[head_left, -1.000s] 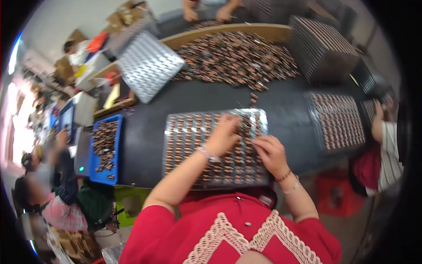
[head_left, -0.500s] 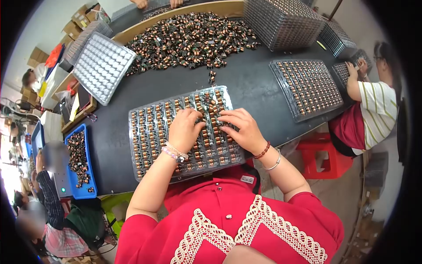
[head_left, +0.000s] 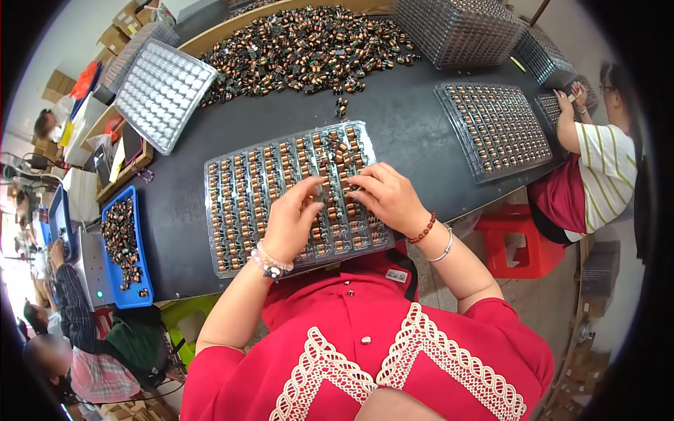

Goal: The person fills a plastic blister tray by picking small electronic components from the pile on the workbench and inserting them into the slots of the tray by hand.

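Observation:
A clear plastic tray (head_left: 242, 263) lies in front of me, with rows of small copper-wound coils (head_left: 242, 203) in its pockets. Several loose coils (head_left: 342, 156) lie jumbled over its right-hand columns. My left hand (head_left: 289, 219) is over the tray's middle, its thumb and forefinger apart beside the coils and nothing visible between them. Close by on the right, my right hand (head_left: 392, 200) has its fingertips pinched at a coil; the fingers partly hide it. At the lower right of the tray, some pockets look paler.
A large coil heap (head_left: 302, 52) spreads along the back. An empty white tray (head_left: 165, 95) leans at left, above a blue bin (head_left: 144, 259) of coils. Right are a filled tray (head_left: 495, 130), stacked trays (head_left: 456, 31), a red stool (head_left: 516, 245) and a seated person (head_left: 604, 161).
My left thumb and forefinger have spread apart a little. My right hand stays by the same columns, its fingers drawn closer together. The whole view has shifted slightly.

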A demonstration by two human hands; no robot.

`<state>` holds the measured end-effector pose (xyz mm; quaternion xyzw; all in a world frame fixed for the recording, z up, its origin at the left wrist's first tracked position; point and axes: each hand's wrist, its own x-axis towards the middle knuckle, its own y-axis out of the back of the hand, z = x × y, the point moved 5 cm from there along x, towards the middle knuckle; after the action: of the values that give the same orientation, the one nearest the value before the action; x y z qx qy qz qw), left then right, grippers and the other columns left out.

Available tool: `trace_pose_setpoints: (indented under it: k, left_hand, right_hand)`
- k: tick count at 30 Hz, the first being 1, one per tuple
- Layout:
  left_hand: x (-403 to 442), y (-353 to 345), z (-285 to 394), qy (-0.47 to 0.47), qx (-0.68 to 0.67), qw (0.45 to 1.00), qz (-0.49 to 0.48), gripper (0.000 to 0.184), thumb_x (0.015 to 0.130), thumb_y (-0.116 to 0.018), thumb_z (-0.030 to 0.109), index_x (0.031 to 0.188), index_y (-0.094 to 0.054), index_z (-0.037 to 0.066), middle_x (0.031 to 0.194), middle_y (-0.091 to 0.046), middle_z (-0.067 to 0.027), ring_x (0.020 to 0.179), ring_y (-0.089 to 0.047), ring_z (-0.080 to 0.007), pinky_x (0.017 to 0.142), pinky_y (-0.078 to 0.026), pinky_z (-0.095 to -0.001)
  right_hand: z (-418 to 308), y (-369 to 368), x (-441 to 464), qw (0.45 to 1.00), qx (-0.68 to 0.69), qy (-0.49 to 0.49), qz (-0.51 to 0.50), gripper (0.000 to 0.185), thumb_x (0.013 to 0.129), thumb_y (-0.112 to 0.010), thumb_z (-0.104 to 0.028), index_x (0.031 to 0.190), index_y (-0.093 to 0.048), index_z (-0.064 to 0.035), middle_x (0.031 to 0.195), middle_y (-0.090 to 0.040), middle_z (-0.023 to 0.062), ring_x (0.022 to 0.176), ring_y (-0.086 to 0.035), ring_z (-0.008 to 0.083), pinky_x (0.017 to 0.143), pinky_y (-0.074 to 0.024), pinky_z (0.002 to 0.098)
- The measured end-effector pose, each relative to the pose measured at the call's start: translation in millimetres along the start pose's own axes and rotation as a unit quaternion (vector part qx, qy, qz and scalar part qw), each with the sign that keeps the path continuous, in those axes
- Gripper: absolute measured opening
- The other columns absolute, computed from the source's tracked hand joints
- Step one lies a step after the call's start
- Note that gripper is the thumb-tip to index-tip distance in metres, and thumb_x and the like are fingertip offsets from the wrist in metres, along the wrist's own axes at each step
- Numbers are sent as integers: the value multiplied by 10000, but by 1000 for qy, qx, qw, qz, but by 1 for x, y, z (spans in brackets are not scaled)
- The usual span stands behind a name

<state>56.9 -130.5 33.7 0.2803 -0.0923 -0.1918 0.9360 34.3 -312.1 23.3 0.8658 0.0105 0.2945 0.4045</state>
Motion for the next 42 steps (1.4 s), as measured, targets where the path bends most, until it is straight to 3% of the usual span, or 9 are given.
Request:
trace_pose_setpoints:
  k: [3,6,17,26,29,33,35,39,42]
  left_hand:
    - [-15,-7,-6,83,-22,996,-21,186,831,-613,1,1015,-620,27,943,-650,-111,911,-618,-274,803,-493,-372]
    - [-24,-18,0,-131,99,986,-18,224,800,-642,26,1020,-646,68,943,-631,-87,888,-600,-272,784,-494,-381]
    - [-40,-29,17,-165,220,961,40,216,737,-664,-4,930,-677,92,834,-642,-29,739,-598,-222,630,-495,-338]
    - [-50,-39,25,-197,305,931,15,270,737,-639,16,991,-681,99,853,-646,-20,725,-597,-207,629,-497,-333]
    - [-32,-26,14,-120,234,964,-34,235,814,-606,73,1043,-654,97,921,-639,-75,784,-583,-253,672,-507,-358]
    - [28,-14,3,-161,278,937,138,377,821,-617,75,1196,-573,68,957,-637,-82,960,-560,-296,841,-463,-400]
    - [53,-19,-8,-190,304,926,119,413,821,-613,63,1230,-553,65,966,-633,-85,979,-553,-295,856,-453,-405]
    - [57,-20,-1,-234,356,902,66,479,819,-594,20,1289,-518,69,981,-624,-103,995,-546,-286,852,-451,-403]
    - [52,-11,5,-198,274,939,70,480,832,-569,-22,1300,-500,55,1002,-595,-116,975,-544,-306,852,-448,-404]
  right_hand:
    - [8,-4,-6,1000,-3,-5,-11,205,786,-705,-119,977,-658,-63,933,-606,78,859,-606,259,717,-514,347]
    - [7,-5,-8,1000,9,7,12,188,788,-690,-94,968,-655,-53,978,-629,87,892,-610,264,746,-516,347]
    - [8,-3,-10,999,42,20,-10,188,799,-662,-64,986,-657,-38,1027,-661,82,906,-620,260,793,-516,353]
    - [11,-7,-12,997,72,-25,10,111,828,-664,-112,915,-666,-44,917,-665,76,808,-619,258,731,-504,364]
    - [8,-3,-8,998,39,-36,28,97,829,-659,-109,892,-663,-35,926,-663,88,813,-618,258,727,-500,371]
    - [20,-4,-3,994,23,-98,52,94,830,-655,-112,890,-658,-39,981,-663,85,900,-623,266,779,-499,371]
    - [23,-2,-2,992,29,-115,52,110,831,-651,-105,921,-659,-43,1007,-668,82,930,-627,278,798,-501,371]
    - [14,9,-1,995,56,-50,59,156,813,-663,-85,966,-664,-56,1064,-669,68,926,-625,266,801,-509,357]
    - [6,6,-2,999,16,28,-13,169,792,-676,-78,961,-666,-68,1063,-668,54,916,-623,248,799,-516,342]
